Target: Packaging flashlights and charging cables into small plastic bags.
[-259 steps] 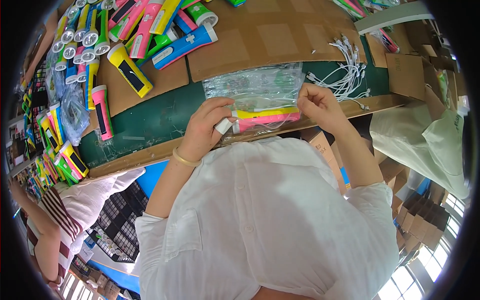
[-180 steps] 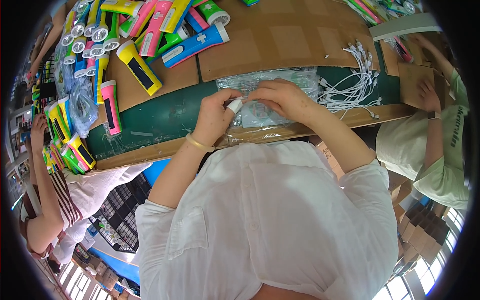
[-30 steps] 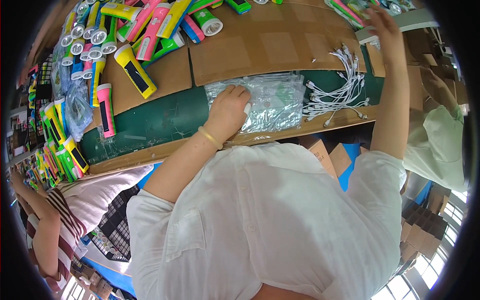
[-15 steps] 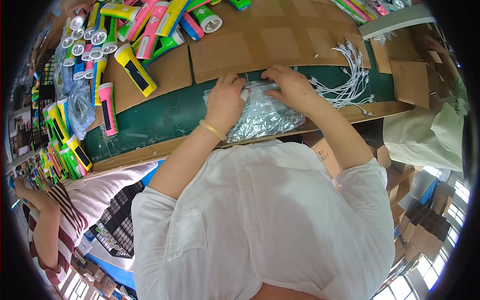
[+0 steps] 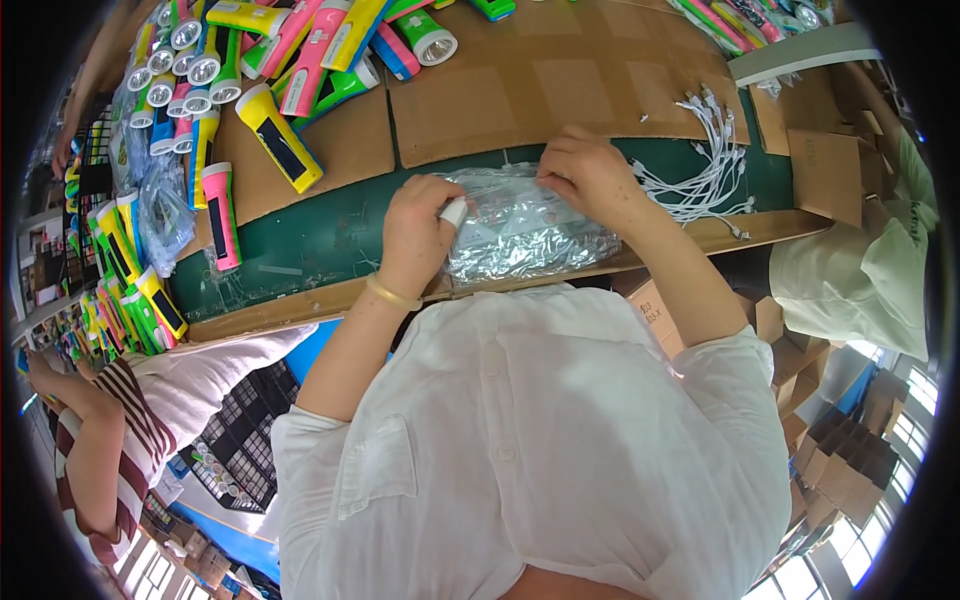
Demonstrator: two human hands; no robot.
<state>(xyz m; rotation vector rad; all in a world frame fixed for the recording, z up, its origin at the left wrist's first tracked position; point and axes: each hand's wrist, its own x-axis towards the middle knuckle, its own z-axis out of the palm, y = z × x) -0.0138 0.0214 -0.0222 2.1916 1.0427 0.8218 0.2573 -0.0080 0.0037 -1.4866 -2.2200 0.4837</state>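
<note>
A stack of clear, shiny plastic bags (image 5: pixel 535 235) lies flat at the table's near edge, in front of my body. My left hand (image 5: pixel 420 222) grips the bags' left side with curled fingers; a white wrap (image 5: pixel 455 211) covers its thumb. At the upper edge, my right hand (image 5: pixel 590 178) pinches the plastic between thumb and fingers. To the right of the bags lies a loose bundle of white charging cables (image 5: pixel 705 180). Left of my hands, a yellow-and-blue flashlight (image 5: pixel 277 138) rests on cardboard, with a pink-and-green flashlight (image 5: pixel 221 215) nearer the edge.
Several colourful flashlights (image 5: pixel 318 55) are heaped at the far left. Flat cardboard sheets (image 5: pixel 540 80) cover much of the green tabletop (image 5: pixel 330 240). A cardboard box (image 5: pixel 824 175) stands at the right end. Co-workers are at the left, near a striped sleeve (image 5: pixel 135 415), and at the right.
My left hand has moved left and slightly down, away from my right hand, along the plastic. My right hand has shifted slightly right. More of the bags' surface shows between them.
</note>
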